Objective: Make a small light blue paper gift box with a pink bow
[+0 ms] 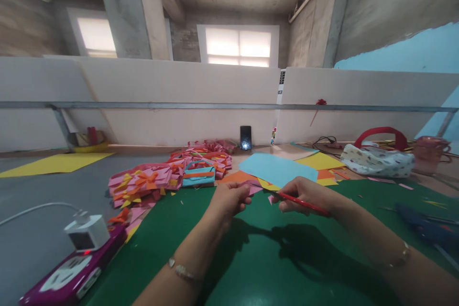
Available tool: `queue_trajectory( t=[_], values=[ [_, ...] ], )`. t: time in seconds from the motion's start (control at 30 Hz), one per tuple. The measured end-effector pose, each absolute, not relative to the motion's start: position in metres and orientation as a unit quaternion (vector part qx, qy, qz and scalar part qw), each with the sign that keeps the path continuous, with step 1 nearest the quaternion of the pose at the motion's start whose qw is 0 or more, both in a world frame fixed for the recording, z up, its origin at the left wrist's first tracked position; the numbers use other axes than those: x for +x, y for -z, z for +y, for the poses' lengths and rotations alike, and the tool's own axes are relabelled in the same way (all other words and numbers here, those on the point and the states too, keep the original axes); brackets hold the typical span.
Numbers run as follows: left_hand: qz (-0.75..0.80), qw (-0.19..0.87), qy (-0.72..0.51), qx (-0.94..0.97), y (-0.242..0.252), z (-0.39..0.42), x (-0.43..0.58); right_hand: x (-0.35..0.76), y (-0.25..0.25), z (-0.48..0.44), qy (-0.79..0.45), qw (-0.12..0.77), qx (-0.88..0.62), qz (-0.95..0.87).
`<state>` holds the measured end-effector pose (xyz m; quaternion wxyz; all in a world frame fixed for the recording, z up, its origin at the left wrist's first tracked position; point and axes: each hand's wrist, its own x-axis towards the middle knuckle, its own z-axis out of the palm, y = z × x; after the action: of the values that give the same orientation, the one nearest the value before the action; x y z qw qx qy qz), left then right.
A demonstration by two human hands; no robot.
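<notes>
Pink paper (255, 189) sits pinched in the closed fingers of our left hand (231, 198), raised over the far part of a green mat (172, 258) on our worktop (281, 150). Our right hand (304, 193) has its fingers curled round the red handles of a pair of scissors (304, 204), which point left at the paper; we cannot tell how far apart the blades stand. Just beyond the mat's far edge we have a light blue sheet (278, 167), lying over orange and yellow pieces. Left of these, a small blue basket (199, 175) stands beside a heap of pink and orange paper shapes (143, 184). Near the worktop's far edge we see a phone (245, 137) propped upright, and towards the far right corner a patterned cloth bag (378, 161) next to a pink cup (428, 153). At the near left corner, a white charger (87, 233) is plugged into a purple power strip (71, 270). A dark blue tool (423, 224), blurred, lies at our mat's right side.
</notes>
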<state>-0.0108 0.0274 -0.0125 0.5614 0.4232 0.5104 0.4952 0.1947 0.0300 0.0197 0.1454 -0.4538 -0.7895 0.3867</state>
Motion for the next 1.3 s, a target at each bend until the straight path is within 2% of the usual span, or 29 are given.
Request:
queue_trajectory(
  t=[0.43,0.93,1.17,1.3],
  values=[
    [0.497,0.561,-0.458,0.478,0.013,0.026,-0.011,0.188,-0.014,0.033,-0.354,0.143,-0.384,-0.841],
    [0.478,0.575,-0.466,0.473,0.012,0.026,-0.013,0.178,-0.002,0.032,-0.322,0.206,-0.396,-0.835],
    [0.473,0.591,-0.446,0.478,0.01,0.024,-0.013,0.171,0.013,0.034,-0.226,0.23,-0.395,-0.86],
    [0.478,0.591,-0.435,0.483,0.007,0.022,-0.012,0.167,0.018,0.034,-0.216,0.235,-0.392,-0.863]
  ],
)
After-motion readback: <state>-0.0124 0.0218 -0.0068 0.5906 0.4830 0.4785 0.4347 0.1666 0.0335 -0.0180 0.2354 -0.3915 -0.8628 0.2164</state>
